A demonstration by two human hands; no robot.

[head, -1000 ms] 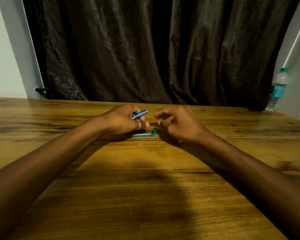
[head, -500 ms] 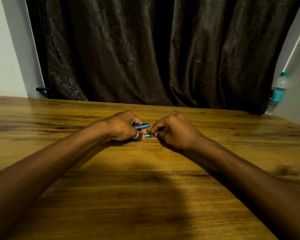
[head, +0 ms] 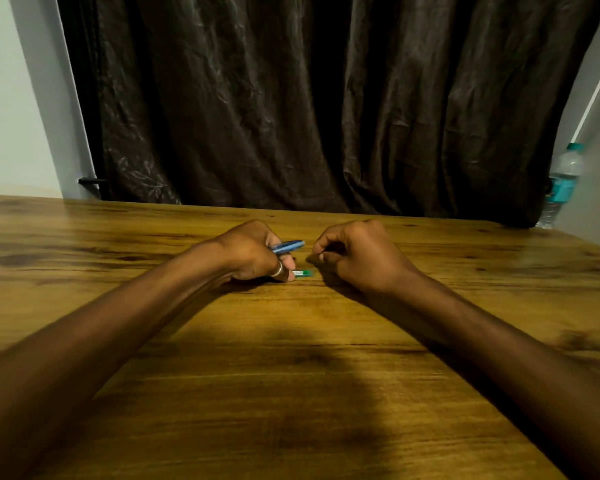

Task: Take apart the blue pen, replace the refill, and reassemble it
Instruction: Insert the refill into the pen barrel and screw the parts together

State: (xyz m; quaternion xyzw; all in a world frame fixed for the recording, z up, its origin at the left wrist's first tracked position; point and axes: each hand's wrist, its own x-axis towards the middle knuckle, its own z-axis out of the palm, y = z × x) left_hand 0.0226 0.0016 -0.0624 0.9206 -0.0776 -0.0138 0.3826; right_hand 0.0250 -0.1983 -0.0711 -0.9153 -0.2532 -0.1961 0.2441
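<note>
My left hand (head: 253, 252) rests on the wooden table (head: 291, 358) and grips the blue pen barrel (head: 289, 246), whose end sticks out to the right past my fingers. A small teal pen part (head: 304, 273) lies flat on the table just below, touching my left fingertips and partly hidden by them. A short gap to the right of the barrel's end, my right hand (head: 361, 258) hovers with thumb and fingers pinched together. Whether anything sits in that pinch is too small and dark to make out.
A dark curtain (head: 309, 98) hangs behind the table's far edge. A clear water bottle with a teal label (head: 561, 183) stands at the far right corner next to the wall. A shadow covers the near middle of the table.
My right hand has lifted off the teal part and drawn back to the right. My left hand keeps the blue barrel, now held a little higher.
</note>
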